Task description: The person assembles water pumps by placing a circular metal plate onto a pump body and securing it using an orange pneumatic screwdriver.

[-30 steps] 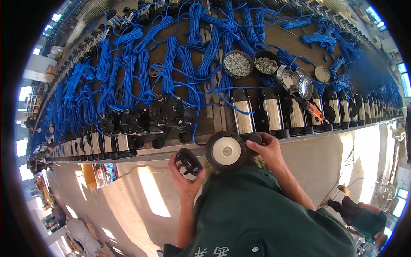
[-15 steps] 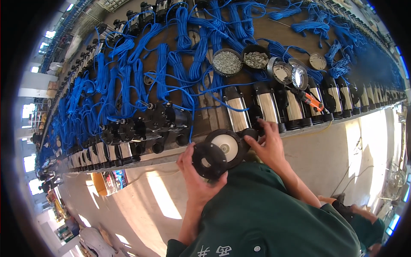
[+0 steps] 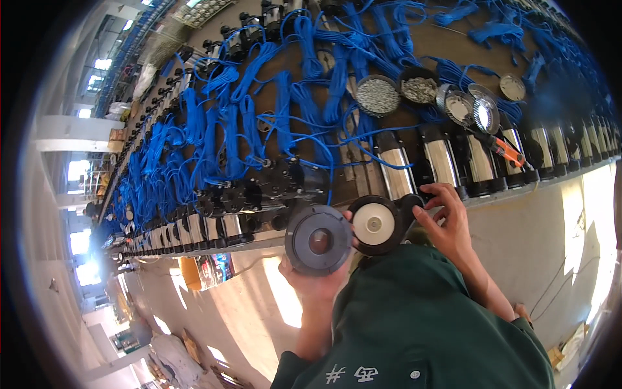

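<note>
My left hand [image 3: 312, 280] grips a round black cover [image 3: 299, 241] with a hole through its middle, held with its ringed face up. Just right of it, at the bench edge, lies an open pump end: a black round housing [image 3: 374, 247] around a white disc [image 3: 376, 214] with a small hub. A black outlet stub [image 3: 409, 206] sticks out at its right. My right hand [image 3: 448, 219] has thumb and curled fingers at that stub, steadying the housing. Behind it, a shiny metal pump body [image 3: 396, 170] lies on the bench.
Two round pans of small metal parts [image 3: 378, 96] [image 3: 419, 87] stand beyond the pumps. An orange-handled power tool [image 3: 508, 152] lies among metal rings [image 3: 484, 111]. Coils of blue cable [image 3: 283, 113] cover the bench, with rows of metal pump bodies [image 3: 481, 159] along its edge.
My left hand has turned the black cover over, so its ringed face now shows, and holds it beside the housing. My right hand stays at the stub. The whole view has shifted.
</note>
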`<state>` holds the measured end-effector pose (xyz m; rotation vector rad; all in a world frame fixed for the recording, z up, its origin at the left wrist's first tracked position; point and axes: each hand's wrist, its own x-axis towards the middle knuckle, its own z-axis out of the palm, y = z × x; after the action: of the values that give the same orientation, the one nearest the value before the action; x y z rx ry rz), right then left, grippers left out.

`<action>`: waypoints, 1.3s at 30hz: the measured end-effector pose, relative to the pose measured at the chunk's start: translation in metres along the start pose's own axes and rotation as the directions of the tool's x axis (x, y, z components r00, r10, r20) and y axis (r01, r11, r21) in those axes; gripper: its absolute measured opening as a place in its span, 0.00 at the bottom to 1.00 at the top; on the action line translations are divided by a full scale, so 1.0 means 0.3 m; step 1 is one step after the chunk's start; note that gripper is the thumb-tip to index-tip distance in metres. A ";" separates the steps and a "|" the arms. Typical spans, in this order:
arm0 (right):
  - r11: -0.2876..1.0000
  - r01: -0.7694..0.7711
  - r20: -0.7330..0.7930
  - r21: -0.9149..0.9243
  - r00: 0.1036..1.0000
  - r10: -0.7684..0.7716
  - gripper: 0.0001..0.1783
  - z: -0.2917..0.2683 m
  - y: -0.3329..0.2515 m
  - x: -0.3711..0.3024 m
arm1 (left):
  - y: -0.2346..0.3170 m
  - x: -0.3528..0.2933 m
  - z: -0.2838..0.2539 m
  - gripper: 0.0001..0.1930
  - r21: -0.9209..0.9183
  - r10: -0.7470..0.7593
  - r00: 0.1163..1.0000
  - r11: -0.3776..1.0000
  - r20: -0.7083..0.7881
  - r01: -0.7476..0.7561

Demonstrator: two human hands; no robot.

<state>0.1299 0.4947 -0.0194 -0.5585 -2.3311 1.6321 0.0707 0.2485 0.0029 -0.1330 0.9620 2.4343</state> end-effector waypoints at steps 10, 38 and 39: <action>1.000 -0.016 0.012 0.010 1.000 0.016 0.18 -0.014 0.070 0.000 | -0.135 0.040 0.113 0.34 0.851 0.166 0.854 -0.299 0.492 -0.432; 0.997 -0.079 0.055 0.002 0.995 0.079 0.19 0.022 0.131 0.010 | -0.152 0.132 0.021 0.47 0.843 0.158 0.834 -0.218 0.528 -0.492; 0.997 -0.071 0.057 -0.010 0.996 0.071 0.19 0.025 0.132 0.012 | -0.152 0.134 0.017 0.47 0.840 0.158 0.831 -0.218 0.533 -0.497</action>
<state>0.1304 0.5021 -0.0593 -0.6100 -2.3853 1.6927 0.0592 0.2974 -0.0320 1.1243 2.7072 1.1513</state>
